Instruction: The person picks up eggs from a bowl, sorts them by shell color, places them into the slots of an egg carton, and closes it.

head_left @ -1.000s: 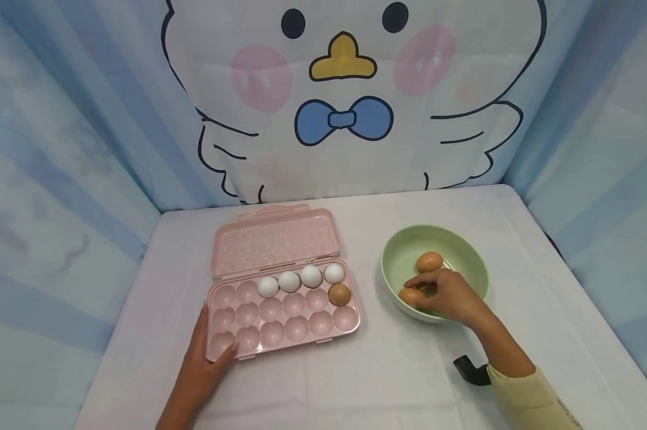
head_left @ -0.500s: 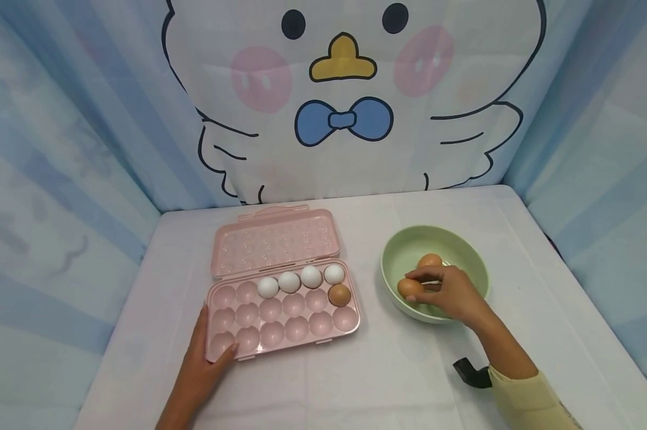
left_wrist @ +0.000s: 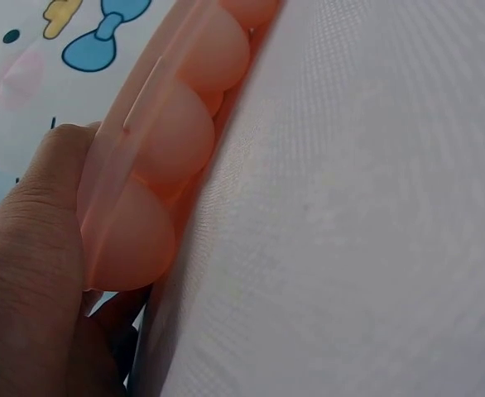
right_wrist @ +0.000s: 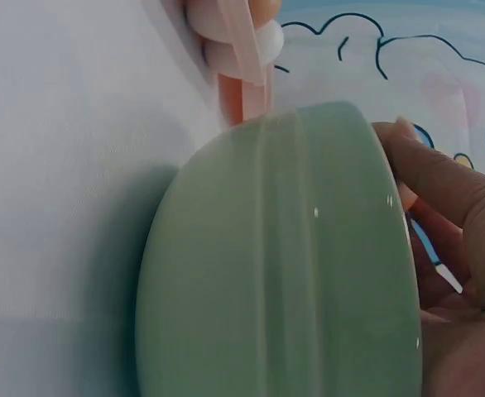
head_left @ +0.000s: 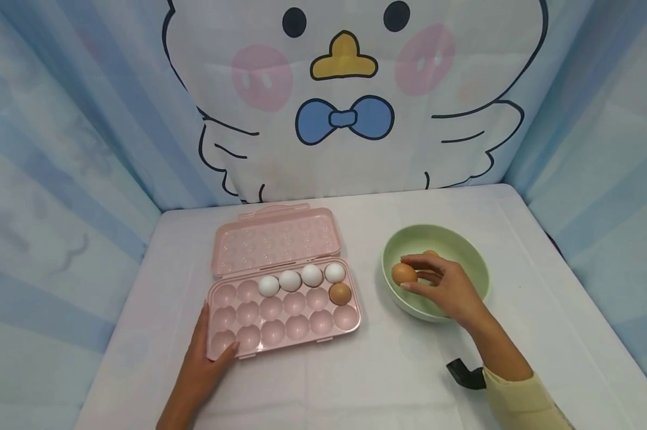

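Observation:
My right hand (head_left: 446, 286) pinches a brown egg (head_left: 404, 273) between thumb and fingers, over the left part of the green bowl (head_left: 471, 257). Behind those fingers another brown egg (head_left: 431, 253) lies in the bowl, mostly hidden. In the right wrist view the bowl's outer wall (right_wrist: 284, 256) covers most of the held egg. A pink egg carton (head_left: 296, 327) lies with its lid folded back. My left hand (head_left: 202, 364) grips its near left corner, thumb on the rim. Several white eggs (head_left: 289, 280) sit in its back row, and one brown egg (head_left: 339, 293) in the middle row at the right end.
The carton's lid (head_left: 277, 242) lies flat behind the tray. A black curved piece (head_left: 465, 374) sticks out beside the right sleeve (head_left: 522, 403). White cloth (head_left: 334, 382) covers the table, and printed curtains (head_left: 71, 209) stand at the back and sides.
My right hand has lifted the brown egg from the bowl's near left side, up and slightly left, over the other egg's front. My left hand and the carton stay put.

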